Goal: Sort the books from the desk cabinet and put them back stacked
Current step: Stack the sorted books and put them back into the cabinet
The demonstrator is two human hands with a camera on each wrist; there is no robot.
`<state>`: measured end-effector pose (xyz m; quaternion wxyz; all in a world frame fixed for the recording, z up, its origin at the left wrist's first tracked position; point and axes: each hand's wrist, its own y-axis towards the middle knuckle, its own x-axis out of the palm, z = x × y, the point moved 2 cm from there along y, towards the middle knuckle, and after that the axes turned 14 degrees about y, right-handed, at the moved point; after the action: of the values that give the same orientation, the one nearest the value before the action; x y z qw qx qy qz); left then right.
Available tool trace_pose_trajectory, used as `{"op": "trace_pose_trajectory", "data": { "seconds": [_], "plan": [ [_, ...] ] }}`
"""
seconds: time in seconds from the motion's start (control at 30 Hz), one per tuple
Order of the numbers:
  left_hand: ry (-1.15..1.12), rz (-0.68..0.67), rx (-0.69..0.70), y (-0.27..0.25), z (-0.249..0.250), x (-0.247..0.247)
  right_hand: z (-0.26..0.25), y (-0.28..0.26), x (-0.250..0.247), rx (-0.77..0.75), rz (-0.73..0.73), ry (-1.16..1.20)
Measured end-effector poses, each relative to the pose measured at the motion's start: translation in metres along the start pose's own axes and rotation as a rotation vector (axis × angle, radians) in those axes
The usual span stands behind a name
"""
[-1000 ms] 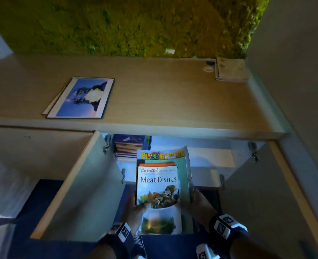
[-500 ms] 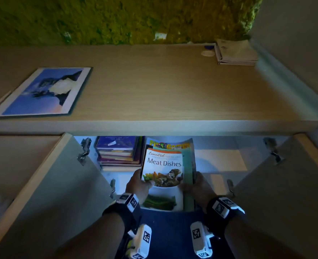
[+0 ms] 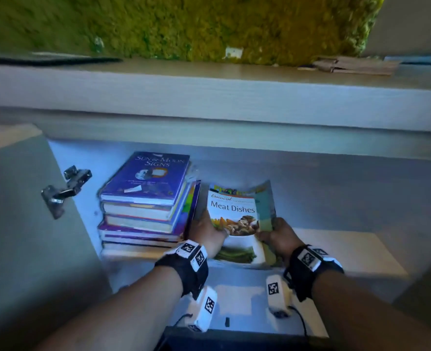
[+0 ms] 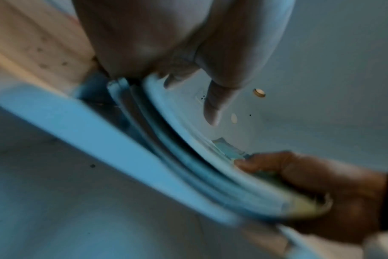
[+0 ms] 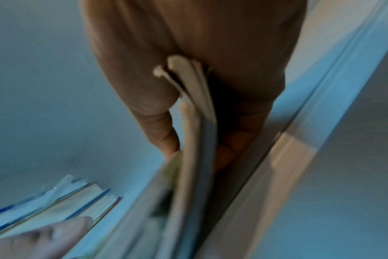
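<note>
Both hands hold a small pile of thin books topped by the white "Meat Dishes" cookbook [image 3: 234,214] inside the open desk cabinet. My left hand [image 3: 207,231] grips the pile's left edge, thumb on the cover. My right hand [image 3: 277,234] grips its right edge. The left wrist view shows the bent pile of thin books [image 4: 188,157] with my left thumb [image 4: 213,105] above it. The same thin books [image 5: 195,140] are pinched between thumb and fingers in the right wrist view. A stack of thicker books with the purple "Sun & Moon Signs" [image 3: 148,178] on top stands just left, inside the cabinet.
The cabinet floor [image 3: 348,252] runs to the right of the pile. The open left door [image 3: 32,224] with its hinge [image 3: 65,191] stands at the left. The desk top's front edge [image 3: 209,97] overhangs the opening; a folded paper item [image 3: 356,65] lies on it.
Both hands have carried the thin pile forward and down into the cabinet, beside the thick stack. The head has dropped lower, so the desk top is now seen edge-on.
</note>
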<state>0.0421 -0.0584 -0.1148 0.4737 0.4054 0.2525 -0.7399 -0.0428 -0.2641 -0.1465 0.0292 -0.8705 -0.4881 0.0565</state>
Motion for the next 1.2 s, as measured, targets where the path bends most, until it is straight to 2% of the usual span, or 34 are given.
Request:
{"op": "trace_pose_trajectory", "data": {
  "seconds": [0.1, 0.27, 0.4, 0.47, 0.6, 0.83, 0.97, 1.1, 1.2],
  "plan": [
    [0.167, -0.12, 0.011, -0.001, -0.012, 0.019, 0.007, 0.015, 0.003, 0.018, 0.024, -0.08],
    [0.192, -0.239, 0.047, -0.013, -0.011, 0.02, 0.004, 0.028, 0.004, 0.125, 0.031, -0.3],
    [0.483, -0.321, 0.147, -0.02, -0.005, 0.018, 0.006, 0.028, 0.003, 0.136, 0.024, -0.537],
    [0.565, -0.311, 0.172, -0.02, -0.002, 0.017, 0.005, 0.024, 0.003, 0.148, 0.022, -0.598],
    [0.586, -0.3, 0.157, -0.019, 0.002, 0.012, 0.003, 0.022, 0.006, 0.172, 0.018, -0.648],
    [0.613, -0.335, 0.16, -0.013, 0.0, 0.011, 0.013, 0.033, 0.005, 0.126, -0.051, -0.738],
    [0.723, -0.302, 0.216, -0.009, 0.003, 0.009, 0.013, 0.029, 0.002, 0.095, -0.059, -0.753],
    [0.732, -0.335, 0.237, -0.006, 0.003, 0.006, 0.006, 0.011, 0.004, 0.045, 0.004, -0.705],
    [0.698, -0.368, 0.247, -0.004, -0.001, 0.002, 0.005, -0.003, 0.006, -0.02, 0.024, -0.757]
  ]
}}
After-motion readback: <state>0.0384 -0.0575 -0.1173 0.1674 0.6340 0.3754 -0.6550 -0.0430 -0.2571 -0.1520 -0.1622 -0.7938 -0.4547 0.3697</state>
